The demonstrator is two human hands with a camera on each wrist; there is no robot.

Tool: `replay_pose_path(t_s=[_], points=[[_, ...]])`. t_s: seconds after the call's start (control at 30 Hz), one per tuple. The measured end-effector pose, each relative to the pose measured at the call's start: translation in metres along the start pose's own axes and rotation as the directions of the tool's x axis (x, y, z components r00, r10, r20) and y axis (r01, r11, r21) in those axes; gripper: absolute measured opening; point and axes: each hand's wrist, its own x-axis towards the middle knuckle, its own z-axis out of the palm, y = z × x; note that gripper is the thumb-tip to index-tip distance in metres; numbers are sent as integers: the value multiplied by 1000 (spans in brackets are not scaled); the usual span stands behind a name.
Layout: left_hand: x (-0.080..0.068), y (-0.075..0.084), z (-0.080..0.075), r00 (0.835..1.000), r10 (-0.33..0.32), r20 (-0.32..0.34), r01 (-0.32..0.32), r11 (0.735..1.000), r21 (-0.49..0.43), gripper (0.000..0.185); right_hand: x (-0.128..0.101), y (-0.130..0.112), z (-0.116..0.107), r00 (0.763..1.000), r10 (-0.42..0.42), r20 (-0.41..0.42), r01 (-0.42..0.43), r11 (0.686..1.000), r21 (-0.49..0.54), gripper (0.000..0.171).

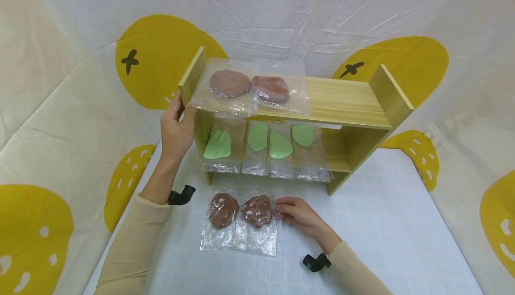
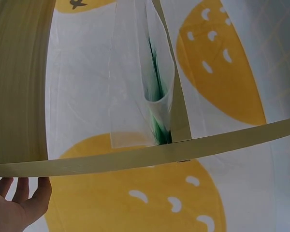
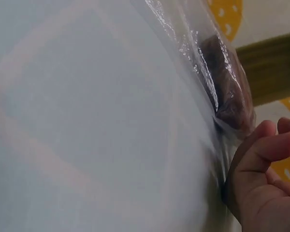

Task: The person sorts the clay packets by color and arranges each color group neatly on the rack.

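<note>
A wooden shelf stands on the table. Two clear bags with brown patties lie on its top board, and several bags with green pieces lean on its lower board. My left hand grips the shelf's left side panel, and its fingertips show in the left wrist view. Two more bagged brown patties lie on the table in front, a left one and a right one. My right hand has curled fingers on the right bag's edge.
The table carries a pale blue checked cloth. White fabric with yellow fruit prints surrounds the table on the left, back and right. The right half of the shelf's top board is bare wood.
</note>
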Motion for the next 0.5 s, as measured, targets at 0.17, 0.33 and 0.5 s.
replay_pose_path(t_s=[0.17,0.33,0.5], points=[[0,0,1,1000,10,1,-10,1000,1,42,1,-1,8,994,-83,-66,69,979,-192,42],[0,-1,1,1000,21,1,-21,1000,-5,41,0,-3,15,987,-127,-98,101,965,-242,43],[0,0,1,1000,22,-6,-23,1000,-5,39,-1,-5,20,987,-138,-78,124,978,-166,47]])
